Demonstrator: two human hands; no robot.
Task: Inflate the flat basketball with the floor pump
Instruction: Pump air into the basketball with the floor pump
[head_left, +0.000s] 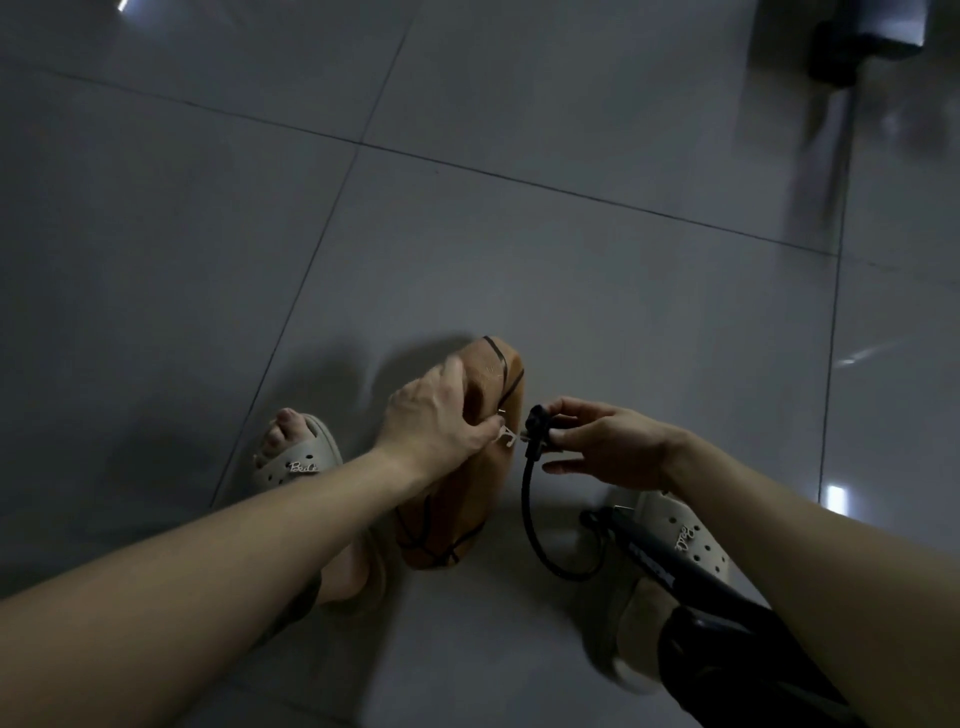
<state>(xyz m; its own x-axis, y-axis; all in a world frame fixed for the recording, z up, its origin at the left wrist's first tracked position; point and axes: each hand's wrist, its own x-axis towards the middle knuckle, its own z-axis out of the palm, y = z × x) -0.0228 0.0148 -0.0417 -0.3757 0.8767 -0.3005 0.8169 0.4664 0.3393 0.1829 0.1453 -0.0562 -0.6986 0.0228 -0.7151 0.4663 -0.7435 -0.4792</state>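
The flat orange basketball (470, 467) stands on edge on the floor between my feet, folded and caved in. My left hand (434, 415) lies over its top and pinches a small white needle fitting (506, 435) at the ball's side. My right hand (605, 441) pinches the black nozzle head (536, 426) of the pump hose, right next to that fitting. The black hose (535, 519) loops down to the black floor pump (670, 566), which leans over my right foot.
Both feet wear beige clogs: the left clog (298, 457) beside the ball, the right clog (685, 540) under the pump. Grey glossy tiles (467, 234) stretch ahead. A dark, blurred piece of furniture or equipment (852, 47) stands at the far right.
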